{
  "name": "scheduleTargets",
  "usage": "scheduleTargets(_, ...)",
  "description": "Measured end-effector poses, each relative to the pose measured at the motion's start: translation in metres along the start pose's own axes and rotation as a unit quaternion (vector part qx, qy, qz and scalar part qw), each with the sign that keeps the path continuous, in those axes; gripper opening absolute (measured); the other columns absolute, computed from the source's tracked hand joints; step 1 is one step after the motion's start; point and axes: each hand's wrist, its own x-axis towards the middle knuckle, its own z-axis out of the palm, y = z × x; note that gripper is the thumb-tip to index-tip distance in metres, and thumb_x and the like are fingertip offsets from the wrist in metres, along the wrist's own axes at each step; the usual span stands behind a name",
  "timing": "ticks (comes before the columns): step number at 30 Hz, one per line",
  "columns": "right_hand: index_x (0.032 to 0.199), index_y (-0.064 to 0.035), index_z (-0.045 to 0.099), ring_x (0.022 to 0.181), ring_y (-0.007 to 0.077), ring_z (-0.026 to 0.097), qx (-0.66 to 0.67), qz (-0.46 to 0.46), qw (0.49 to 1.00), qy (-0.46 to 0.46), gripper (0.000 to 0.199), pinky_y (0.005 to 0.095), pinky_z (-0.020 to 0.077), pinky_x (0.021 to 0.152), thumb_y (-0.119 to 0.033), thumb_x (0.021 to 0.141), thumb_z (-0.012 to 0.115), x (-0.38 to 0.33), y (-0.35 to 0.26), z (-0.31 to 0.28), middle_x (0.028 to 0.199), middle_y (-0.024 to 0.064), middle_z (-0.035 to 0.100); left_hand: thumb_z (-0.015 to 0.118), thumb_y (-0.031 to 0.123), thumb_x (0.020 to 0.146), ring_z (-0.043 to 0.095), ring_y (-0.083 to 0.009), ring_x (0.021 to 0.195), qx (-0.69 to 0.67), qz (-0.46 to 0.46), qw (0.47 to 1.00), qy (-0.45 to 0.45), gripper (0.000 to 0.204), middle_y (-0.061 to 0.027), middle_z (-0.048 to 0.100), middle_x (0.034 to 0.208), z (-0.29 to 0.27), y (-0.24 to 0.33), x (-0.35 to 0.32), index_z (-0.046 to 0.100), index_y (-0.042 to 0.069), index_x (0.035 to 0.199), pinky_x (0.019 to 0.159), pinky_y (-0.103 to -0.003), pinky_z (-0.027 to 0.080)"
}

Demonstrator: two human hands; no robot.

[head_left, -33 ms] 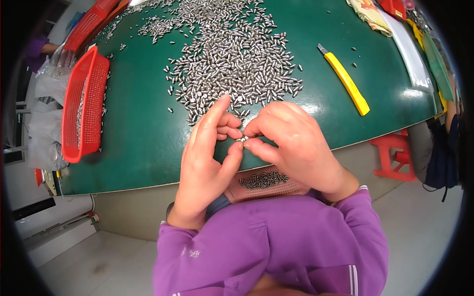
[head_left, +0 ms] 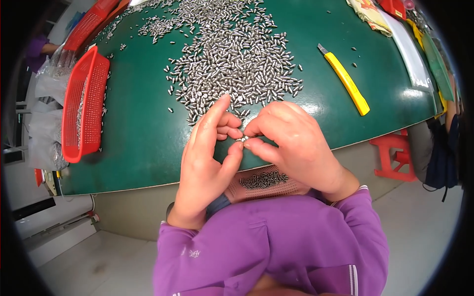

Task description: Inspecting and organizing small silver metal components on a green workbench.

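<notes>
Both hands meet just below the pin heap [head_left: 232, 54] — the left hand [head_left: 205, 163] and right hand [head_left: 296, 145] pinching one small pin [head_left: 243, 140] between closed fingertips.

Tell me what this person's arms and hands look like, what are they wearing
Both hands, left hand and right hand, are bare, with no gloves or rings visible. Purple long sleeves end at the wrists; the right cuff has a thin pale edge, and a small pale mark sits on the left sleeve.

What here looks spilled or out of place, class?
Small metal pins lie loose in a wide heap across the green table, with strays near the yellow knife. Both hands pinch one pin.
</notes>
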Motion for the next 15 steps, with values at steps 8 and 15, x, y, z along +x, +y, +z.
scheduleTargets(8, 0.091, -0.0068, 0.065, 0.085, 0.03, 0.059, 0.008, -0.004, 1.0, -0.004, 0.016, 0.0418, 0.0483, 0.077, -0.011, 0.079, 0.076, -0.002, 0.001, -0.002, 0.087, 0.0084, 0.059, 0.068, -0.012, 0.08, 0.066, -0.0179, 0.093, -0.016, 0.027, 1.0, -0.002, 0.08, -0.0099, 0.064, 0.115, 0.001, -0.002, -0.001, 0.042, 0.006, 0.153, 0.086, -0.033, 0.053)
scheduleTargets(15, 0.09, -0.0096, 0.07, 0.084, 0.0279, 0.063, 0.043, -0.033, 0.993, -0.107, 0.02, 0.0412, 0.0503, 0.077, -0.016, 0.075, 0.082, -0.012, -0.003, -0.028, 0.086, 0.0047, 0.064, 0.072, -0.014, 0.072, 0.065, -0.0171, 0.097, -0.105, 0.011, 0.978, -0.182, 0.086, -0.012, 0.065, 0.118, -0.021, 0.015, -0.016, 0.044, 0.002, 0.151, 0.087, -0.031, 0.052)
